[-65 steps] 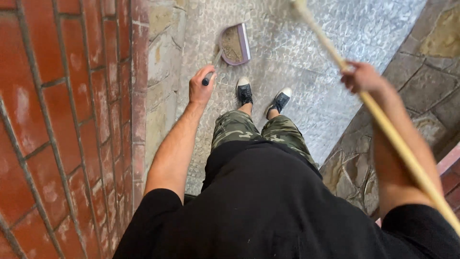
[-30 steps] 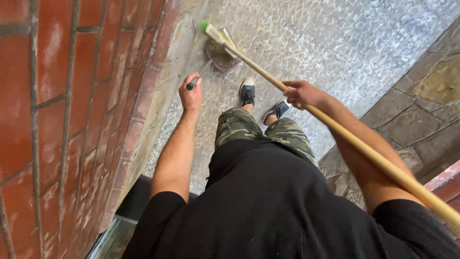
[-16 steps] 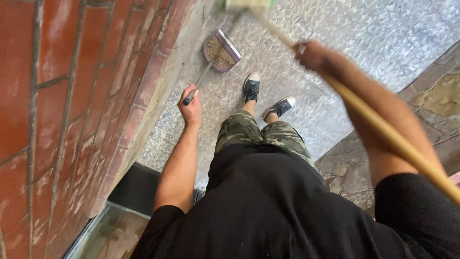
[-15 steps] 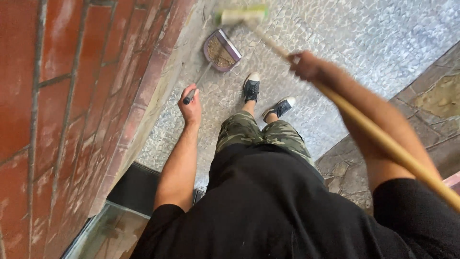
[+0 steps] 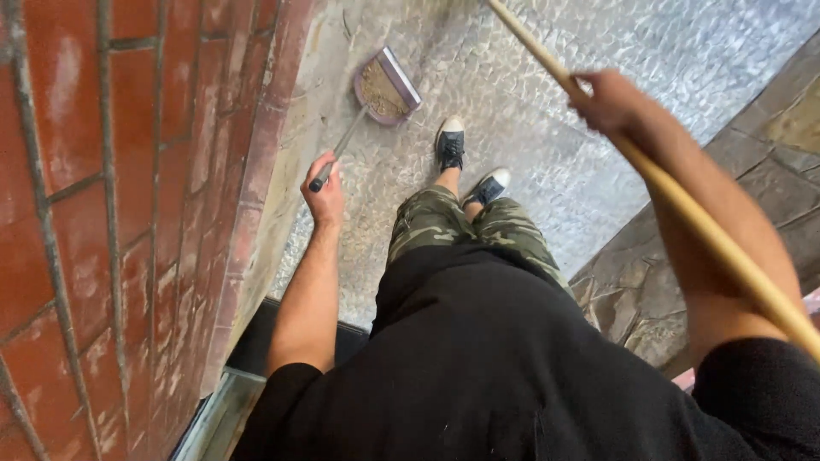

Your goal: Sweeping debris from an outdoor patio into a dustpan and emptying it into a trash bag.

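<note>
- left hand (image 5: 325, 192) clamped on dustpan (image 5: 386, 85) handle, pan just ahead, already holding dirt
- right hand (image 5: 608, 98) wrapped round broom stick (image 5: 683, 201); broom head out of view
- floor (image 5: 547, 154) looks mostly swept

We see a purple dustpan (image 5: 386, 85) beside the red brick wall (image 5: 111, 213), a pale wooden broomstick (image 5: 683, 205), camouflage trousers (image 5: 461, 224), black shoes (image 5: 450, 145) with white toes, grey mottled paving (image 5: 547, 102).

You have no packages, labels, signs or screens before you anywhere in this view, operator; nothing of that kind.
</note>
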